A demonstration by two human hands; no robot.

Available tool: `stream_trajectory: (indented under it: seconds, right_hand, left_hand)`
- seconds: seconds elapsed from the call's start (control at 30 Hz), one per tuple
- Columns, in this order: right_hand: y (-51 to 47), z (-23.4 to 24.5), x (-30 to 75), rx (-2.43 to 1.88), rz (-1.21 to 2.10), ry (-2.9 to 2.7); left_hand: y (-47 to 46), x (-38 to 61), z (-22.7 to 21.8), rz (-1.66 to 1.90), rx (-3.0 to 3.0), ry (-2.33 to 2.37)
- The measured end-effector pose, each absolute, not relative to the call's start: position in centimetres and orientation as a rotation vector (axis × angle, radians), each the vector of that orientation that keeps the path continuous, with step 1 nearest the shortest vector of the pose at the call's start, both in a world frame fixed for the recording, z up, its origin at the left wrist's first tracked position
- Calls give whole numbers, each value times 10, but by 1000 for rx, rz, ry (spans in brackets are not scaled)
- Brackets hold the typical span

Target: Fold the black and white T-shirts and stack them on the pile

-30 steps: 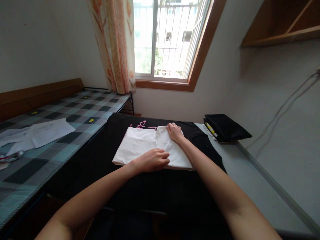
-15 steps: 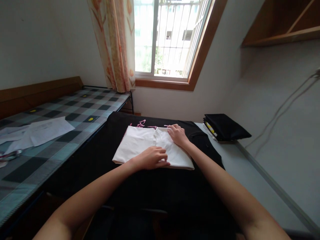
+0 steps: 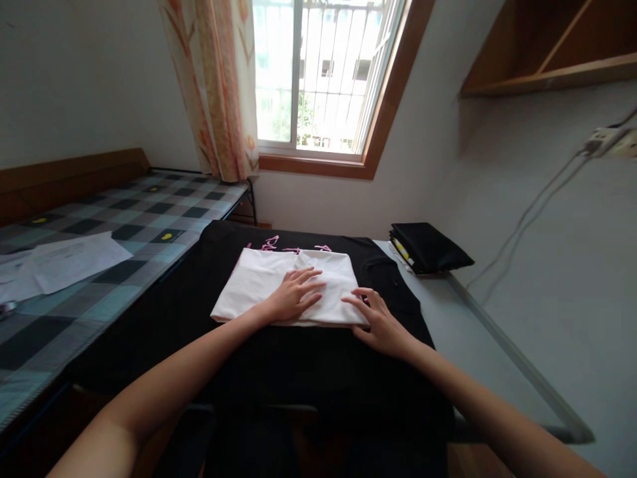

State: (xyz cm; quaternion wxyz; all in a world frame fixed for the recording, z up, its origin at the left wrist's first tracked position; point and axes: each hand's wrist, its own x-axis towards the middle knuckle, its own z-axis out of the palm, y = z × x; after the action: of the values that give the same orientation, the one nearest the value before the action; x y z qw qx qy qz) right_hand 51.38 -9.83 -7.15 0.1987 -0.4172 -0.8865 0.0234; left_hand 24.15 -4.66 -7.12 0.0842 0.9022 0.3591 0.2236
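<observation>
The pink lettering (image 3: pixel 283 246) on the black cloth (image 3: pixel 189 305) is mostly covered by the folded white garment (image 3: pixel 249 282), so it cannot be read. The garment's kind cannot be made out from its folded shape. Its near right corner is hidden under the fingertips of the right hand (image 3: pixel 379 323). Both forearms are cut off by the lower frame edge, and the near end of the black cloth is lost in shadow. In the stack of folded dark clothes (image 3: pixel 428 245) at the far right, only a thin yellow-striped edge of a lower piece is seen.

The white garment is laid flat in the middle of the black cloth. The left hand (image 3: pixel 294 294) is pressed flat on the garment, fingers spread, nothing gripped. The right hand is held open too, palm down on the black cloth, with its fingertips touching the garment's near right edge.

Half a second earlier, the right hand was placed at the garment's far edge and the left hand was loosely curled at its near edge. A wall socket (image 3: pixel 610 140) at the upper right has been brought into view.
</observation>
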Motion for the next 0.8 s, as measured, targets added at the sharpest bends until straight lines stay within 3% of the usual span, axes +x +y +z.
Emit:
stream_trajectory:
  seconds: [0.27, 0.47, 0.63, 0.8]
  right_hand:
    - [-107, -76, 496, -1318, -440, -2441]
    - [-109, -62, 482, -1532, -632, -2463]
    - [-115, -59, 475, -1649, -658, -2467]
    - [-116, -61, 483, -1594, -421, -2545]
  left_hand:
    - [-41, 245, -80, 410, 2779, 1117]
    - [-41, 245, -80, 355, 2765, 1161]
    - [-39, 245, -83, 352, 2775, 1164]
    - [-38, 244, -86, 379, 2801, 1156]
